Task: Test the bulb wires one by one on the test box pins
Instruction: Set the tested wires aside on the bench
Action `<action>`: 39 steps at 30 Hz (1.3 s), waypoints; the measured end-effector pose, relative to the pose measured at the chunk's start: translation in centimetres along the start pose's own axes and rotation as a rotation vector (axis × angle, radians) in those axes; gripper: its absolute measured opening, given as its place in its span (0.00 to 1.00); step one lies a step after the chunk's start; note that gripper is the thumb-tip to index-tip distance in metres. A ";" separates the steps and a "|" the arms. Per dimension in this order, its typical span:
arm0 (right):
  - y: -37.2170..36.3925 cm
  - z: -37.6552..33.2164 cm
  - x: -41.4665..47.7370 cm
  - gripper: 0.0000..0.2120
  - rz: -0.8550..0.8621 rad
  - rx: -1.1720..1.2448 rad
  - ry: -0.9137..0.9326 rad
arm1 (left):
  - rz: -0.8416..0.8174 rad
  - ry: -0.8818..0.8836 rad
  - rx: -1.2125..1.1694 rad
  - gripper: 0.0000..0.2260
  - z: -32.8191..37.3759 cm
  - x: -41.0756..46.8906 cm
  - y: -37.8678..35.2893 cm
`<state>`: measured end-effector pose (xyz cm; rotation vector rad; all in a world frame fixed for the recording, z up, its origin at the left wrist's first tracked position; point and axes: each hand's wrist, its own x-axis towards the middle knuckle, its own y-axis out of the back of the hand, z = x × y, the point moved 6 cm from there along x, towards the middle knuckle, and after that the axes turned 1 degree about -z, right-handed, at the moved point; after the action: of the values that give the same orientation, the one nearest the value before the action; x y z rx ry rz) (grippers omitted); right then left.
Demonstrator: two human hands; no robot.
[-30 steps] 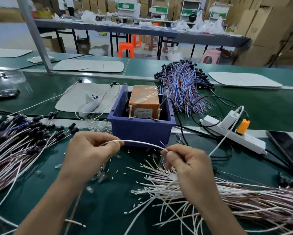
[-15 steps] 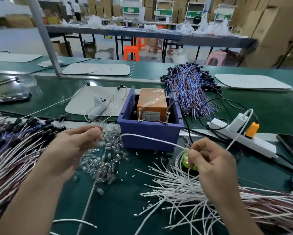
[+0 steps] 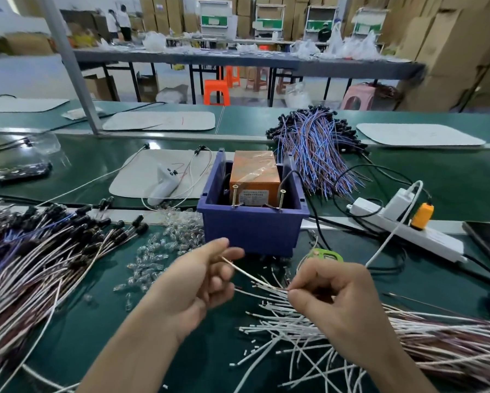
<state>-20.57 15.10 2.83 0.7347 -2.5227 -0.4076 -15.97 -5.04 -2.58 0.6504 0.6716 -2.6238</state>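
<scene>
White wire (image 3: pixel 255 275) ran between the two hands I was working. The right hand (image 3: pixel 331 304) pinched its near end between thumb and forefinger, the other fingers curled under. The left hand (image 3: pixel 194 287) held the bared far tip between thumb and forefinger, fingers bent. Directly beneath the right-hand grip lay the heap of loose white wires (image 3: pixel 294 338), fanning out toward me and off to the right. Just beyond the left fingertips stood the blue bin (image 3: pixel 252 231). Inside it was the orange test box (image 3: pixel 253 174), with its two brass pins (image 3: pixel 233 197) standing upright at the front edge. The wire I held was short of them and not touching. Left of the left hand I saw a scatter of clear bulbs (image 3: pixel 164 245), and further left a bundle of black-capped leads (image 3: pixel 53 251). Right of the bin sat a white power strip (image 3: pixel 436 242).
</scene>
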 end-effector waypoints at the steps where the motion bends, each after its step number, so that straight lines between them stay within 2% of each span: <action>1: 0.2 0.1 -0.1 0.05 -0.014 -0.003 -0.013 | 0.124 -0.060 -0.046 0.12 0.4 0.2 1.2; 4: 0.7 0.5 0.0 0.04 -0.031 -0.050 -0.052 | 0.344 -0.253 -0.042 0.11 1.5 0.0 3.2; 8: 0.6 0.6 0.0 0.03 0.014 -0.123 -0.087 | 0.457 -0.490 0.129 0.19 2.5 -1.2 2.5; 10: 1.4 0.9 0.0 0.04 0.153 -0.099 -0.113 | 0.444 -0.588 0.118 0.23 2.9 -2.0 2.0; 13: 3.2 1.1 0.1 0.08 0.361 -0.056 -0.101 | 0.339 -0.710 0.048 0.20 3.3 -2.8 1.0; 16: 4.4 0.0 0.9 0.09 0.446 -0.122 -0.042 | 0.336 -0.813 0.081 0.21 3.3 -3.6 0.7; 20: 4.6 -2.0 3.2 0.03 0.406 -0.441 0.023 | 0.359 -0.843 0.100 0.20 3.3 -3.5 0.9; 23: 4.4 -2.6 5.2 0.04 0.406 -0.565 0.033 | 0.352 -0.853 0.169 0.16 3.2 -3.1 0.9; 28: 4.2 -2.5 7.3 0.03 0.346 -0.601 0.074 | 0.337 -0.900 0.370 0.18 3.5 -3.0 0.5; 32: 4.4 -2.0 7.9 0.03 0.335 -0.572 0.068 | 0.407 -0.945 0.608 0.14 3.7 -3.5 -0.2; 39: 4.2 -1.7 7.7 0.03 0.401 -0.594 0.068 | 0.522 -0.916 0.600 0.09 3.5 -3.8 0.0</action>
<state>-27.12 13.90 8.74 0.0150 -2.2243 -0.9049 -14.01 -5.98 2.07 -0.2572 -0.5008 -2.2253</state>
